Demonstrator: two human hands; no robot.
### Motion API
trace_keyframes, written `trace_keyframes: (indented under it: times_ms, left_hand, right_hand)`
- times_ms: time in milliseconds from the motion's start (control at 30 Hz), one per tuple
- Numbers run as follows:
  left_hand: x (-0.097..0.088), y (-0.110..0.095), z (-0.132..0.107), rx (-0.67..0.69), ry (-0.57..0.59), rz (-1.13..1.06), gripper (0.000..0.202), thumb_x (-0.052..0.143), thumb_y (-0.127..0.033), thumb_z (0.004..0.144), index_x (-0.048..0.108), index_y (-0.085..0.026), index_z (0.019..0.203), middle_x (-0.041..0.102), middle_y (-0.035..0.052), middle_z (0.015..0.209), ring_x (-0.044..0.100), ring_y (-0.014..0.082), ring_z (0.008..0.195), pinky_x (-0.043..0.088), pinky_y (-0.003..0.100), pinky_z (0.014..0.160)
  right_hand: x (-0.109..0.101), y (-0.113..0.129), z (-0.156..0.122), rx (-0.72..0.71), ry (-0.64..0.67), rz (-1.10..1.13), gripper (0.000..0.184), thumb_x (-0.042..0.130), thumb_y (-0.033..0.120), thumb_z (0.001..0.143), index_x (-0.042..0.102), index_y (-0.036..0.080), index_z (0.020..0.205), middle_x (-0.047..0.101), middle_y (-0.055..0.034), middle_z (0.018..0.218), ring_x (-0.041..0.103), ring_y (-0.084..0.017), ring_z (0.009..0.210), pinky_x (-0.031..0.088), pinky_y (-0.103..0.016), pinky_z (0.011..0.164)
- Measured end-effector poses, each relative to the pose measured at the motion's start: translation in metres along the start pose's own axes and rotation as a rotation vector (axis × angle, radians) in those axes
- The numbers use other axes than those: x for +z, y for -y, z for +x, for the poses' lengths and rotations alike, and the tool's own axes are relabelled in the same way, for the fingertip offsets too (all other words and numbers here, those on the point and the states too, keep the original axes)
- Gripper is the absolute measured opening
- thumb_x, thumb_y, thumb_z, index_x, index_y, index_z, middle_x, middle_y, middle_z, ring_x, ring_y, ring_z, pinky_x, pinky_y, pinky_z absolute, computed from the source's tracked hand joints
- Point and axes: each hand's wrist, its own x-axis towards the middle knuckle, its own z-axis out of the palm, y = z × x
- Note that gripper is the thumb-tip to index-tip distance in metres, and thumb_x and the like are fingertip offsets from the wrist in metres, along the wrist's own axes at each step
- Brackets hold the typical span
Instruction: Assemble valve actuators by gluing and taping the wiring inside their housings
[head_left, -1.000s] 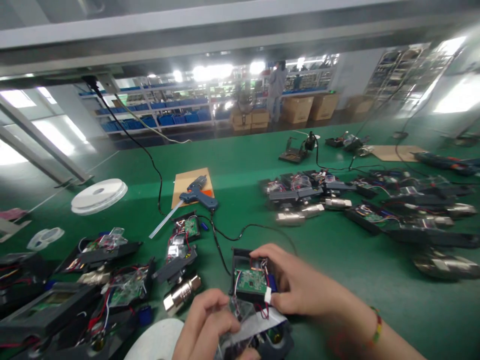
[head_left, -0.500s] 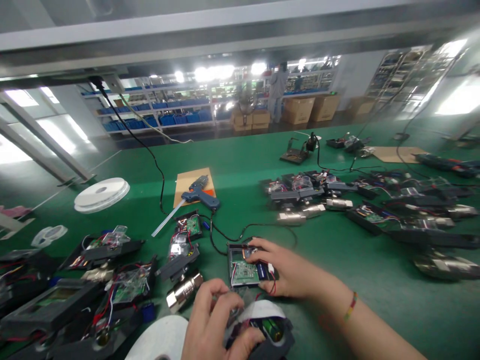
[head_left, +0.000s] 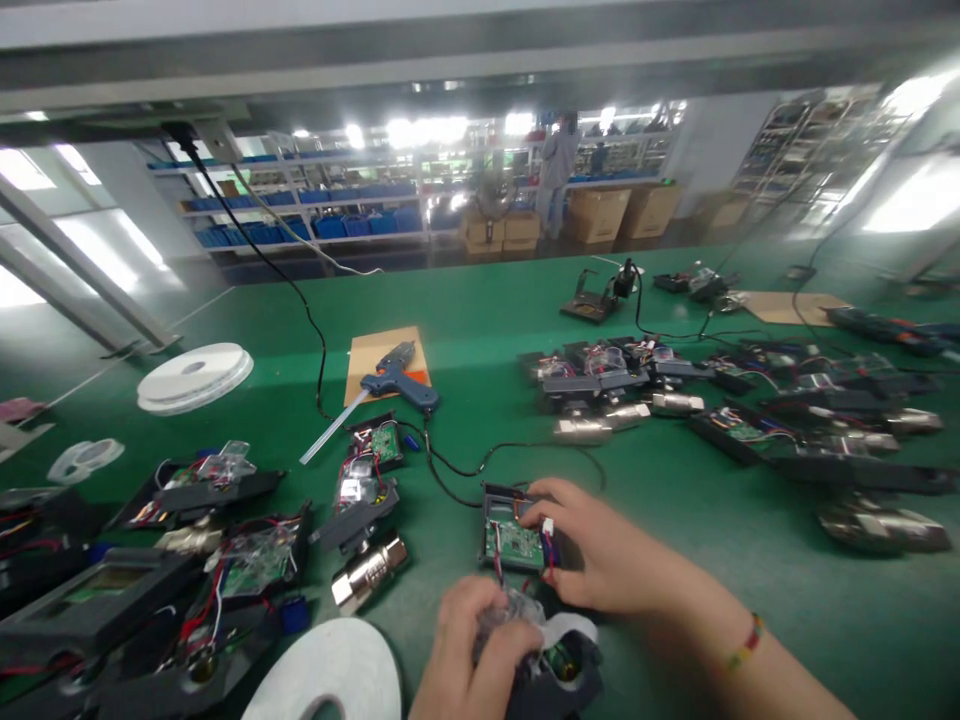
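My right hand (head_left: pixel 600 550) grips the right side of a black open case with a green circuit board (head_left: pixel 514 540), thumb at the near corner and fingers over the far edge. A small white connector with wires stands by its fingers. Closer to me, my left hand (head_left: pixel 480 645) is closed around a crumpled-looking clear plastic piece (head_left: pixel 510 620). Under it lies a black housing (head_left: pixel 559 690) with a white strip and a round opening showing something green. Wires run between case and housing. My left palm hides part of the housing.
A blue glue gun (head_left: pixel 401 380) lies on cardboard, its black cord looping behind the case. Left of my hands are a white tape roll (head_left: pixel 330 665), a metal fitting (head_left: pixel 367 575) and several opened units (head_left: pixel 247 560). More units (head_left: pixel 600 375) spread across the right side.
Both hands have shifted to the right, carrying the case and housing along. The case has turned slightly. More of the white tape roll shows beside my left hand.
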Motion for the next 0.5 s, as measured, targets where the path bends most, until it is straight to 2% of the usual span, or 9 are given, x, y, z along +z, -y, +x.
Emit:
trace_keyframes:
  times_ms: [67,133,167,233,300,367,467,500]
  left_hand:
    - [-0.005,0.007,0.015,0.154,0.144,-0.121,0.029,0.063,-0.040,0.093,0.059,-0.023,0.118,0.053,0.0103,0.113,0.062,0.0223,0.108,0.058,0.030,0.088]
    - [-0.014,0.012,0.027,0.267,0.192,-0.167,0.035,0.061,-0.037,0.095,0.056,-0.025,0.128,0.058,0.0097,0.114,0.064,0.0202,0.109,0.058,0.027,0.089]
    - [-0.020,0.014,0.030,0.275,0.191,-0.169,0.043,0.062,-0.040,0.094,0.053,-0.026,0.134,0.058,0.0111,0.119,0.064,0.0215,0.113,0.058,0.029,0.091]
    - [-0.034,0.020,0.030,0.155,0.143,-0.143,0.057,0.064,-0.048,0.091,0.048,-0.025,0.141,0.055,0.0149,0.134,0.060,0.0261,0.124,0.057,0.035,0.098]
    - [-0.047,0.026,0.025,-0.044,0.108,-0.091,0.049,0.059,-0.045,0.094,0.051,-0.025,0.138,0.056,0.0145,0.138,0.061,0.0261,0.125,0.057,0.038,0.099]
    - [-0.056,0.031,0.020,-0.169,0.145,-0.045,0.033,0.052,-0.031,0.097,0.060,-0.025,0.128,0.067,0.0104,0.127,0.068,0.0232,0.113,0.060,0.036,0.094]
    - [-0.058,0.033,0.019,-0.123,0.348,-0.048,0.037,0.057,-0.017,0.088,0.065,-0.025,0.123,0.076,0.0046,0.111,0.072,0.0229,0.101,0.061,0.038,0.090]
    - [-0.057,0.032,0.022,-0.113,0.407,-0.054,0.040,0.059,-0.013,0.084,0.066,-0.025,0.122,0.077,0.0030,0.108,0.072,0.0230,0.099,0.061,0.038,0.090]
  right_hand:
    - [0.001,-0.005,-0.013,0.036,-0.023,-0.005,0.050,0.070,0.019,0.071,0.060,0.020,0.120,0.047,-0.0139,0.138,0.049,-0.032,0.129,0.044,-0.046,0.108]
    - [0.003,-0.011,-0.025,0.045,-0.042,0.009,0.052,0.070,0.021,0.073,0.058,0.021,0.124,0.043,-0.0145,0.145,0.047,-0.032,0.133,0.042,-0.046,0.110]
    - [0.004,-0.013,-0.030,0.051,-0.050,0.020,0.054,0.071,0.024,0.076,0.056,0.021,0.127,0.040,-0.0148,0.148,0.045,-0.032,0.136,0.041,-0.047,0.112]
    - [0.004,-0.016,-0.039,0.085,-0.063,0.034,0.060,0.071,0.027,0.080,0.051,0.022,0.137,0.034,-0.0152,0.155,0.037,-0.034,0.143,0.036,-0.051,0.117]
    - [0.002,-0.013,-0.048,0.122,-0.117,0.033,0.066,0.068,0.027,0.083,0.045,0.025,0.144,0.030,-0.0140,0.160,0.030,-0.035,0.148,0.032,-0.055,0.119]
    - [-0.002,0.000,-0.057,0.134,-0.312,0.005,0.059,0.061,0.025,0.087,0.044,0.028,0.144,0.034,-0.0121,0.158,0.032,-0.035,0.147,0.034,-0.058,0.117]
    - [-0.003,0.038,-0.068,0.094,-0.771,-0.085,0.042,0.050,0.022,0.094,0.049,0.031,0.135,0.045,-0.0099,0.148,0.043,-0.034,0.138,0.037,-0.058,0.112]
    - [-0.001,0.053,-0.069,0.053,-0.824,-0.122,0.040,0.049,0.022,0.095,0.050,0.032,0.134,0.048,-0.0093,0.146,0.045,-0.034,0.136,0.037,-0.057,0.112]
